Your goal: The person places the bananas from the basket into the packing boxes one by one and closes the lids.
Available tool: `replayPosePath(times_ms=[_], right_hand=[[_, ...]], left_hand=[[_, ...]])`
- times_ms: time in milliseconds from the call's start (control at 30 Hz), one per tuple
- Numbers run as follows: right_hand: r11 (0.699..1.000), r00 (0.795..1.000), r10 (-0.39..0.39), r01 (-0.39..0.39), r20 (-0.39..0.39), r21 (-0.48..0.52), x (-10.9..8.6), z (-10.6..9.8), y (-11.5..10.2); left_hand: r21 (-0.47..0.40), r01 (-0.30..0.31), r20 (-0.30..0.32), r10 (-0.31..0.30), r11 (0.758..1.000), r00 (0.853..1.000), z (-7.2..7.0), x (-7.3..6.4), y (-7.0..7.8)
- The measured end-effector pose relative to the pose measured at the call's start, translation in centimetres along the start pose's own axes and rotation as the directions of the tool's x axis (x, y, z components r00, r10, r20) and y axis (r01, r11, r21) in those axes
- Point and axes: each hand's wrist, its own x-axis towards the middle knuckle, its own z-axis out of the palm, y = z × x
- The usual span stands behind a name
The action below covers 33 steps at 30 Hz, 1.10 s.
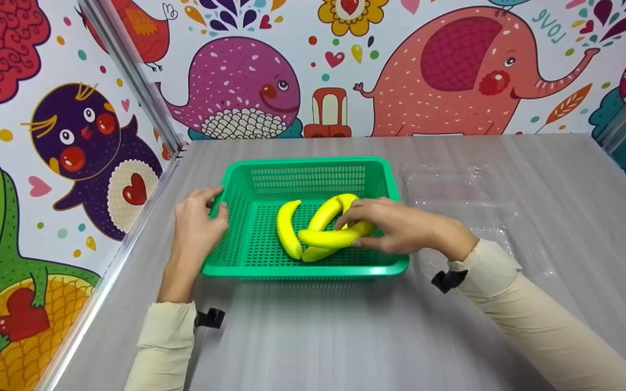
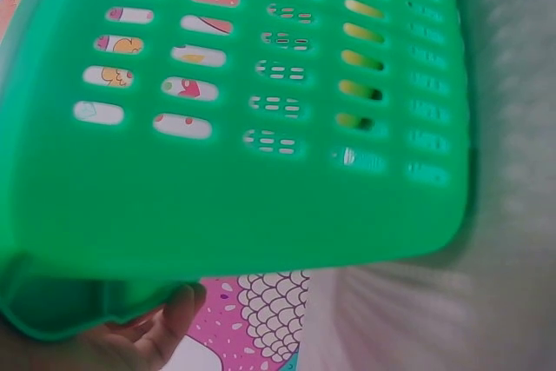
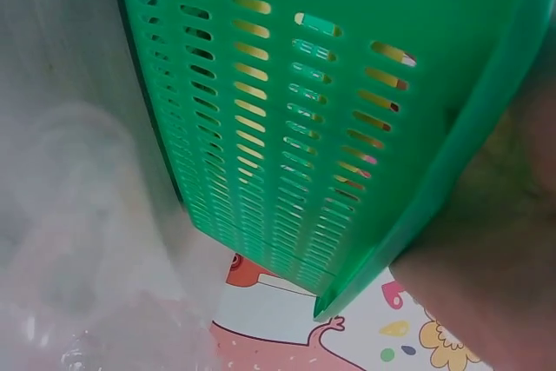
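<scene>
Here, gripping slotted green basket [image 1: 313, 270] by rim w/ L hand [image 1: 198, 224]; pinching yellow banana [image 1: 324, 239] w/ R hand [image 1: 397, 225], among other bananas [image 1: 287, 231] btwn hands.

Grey wood-grain tabletop [image 1: 302, 336]; white cartoon-printed walls [image 1: 359, 76]; silvery corner posts [image 1: 135, 76]

Bright, diffuse light; head view mostly sharp.
Glare on green basket [image 1: 313, 270], near rim; soft shadows on tabletop [image 1: 302, 336]. Wrist views hazier; right hand [image 3: 486, 280] dim, blurred in right wrist view.
</scene>
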Motion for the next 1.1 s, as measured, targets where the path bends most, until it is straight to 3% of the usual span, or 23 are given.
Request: replayPosePath(times_ms=[367,733,1100], right_hand=[[0.999,0.995,-0.015,0.019,-0.100,0.031,-1.6,-0.3,0.5],[0.998,0.966,-0.052,0.055,-0.252,0.007,-2.9,-0.8,0.7],[0.999,0.951,-0.035,0.036,-0.306,-0.001,-4.5,-1.2,1.5]], left_hand=[[0.002,0.000,-0.003,0.000,1.000,1.000,0.0,-0.1,0.1],[0.002,0.021,0.008,-0.021,1.000,1.000,-0.1,-0.1,0.0],[0.000,0.021,0.003,-0.021,1.000,1.000,0.0,-0.1,-0.1]])
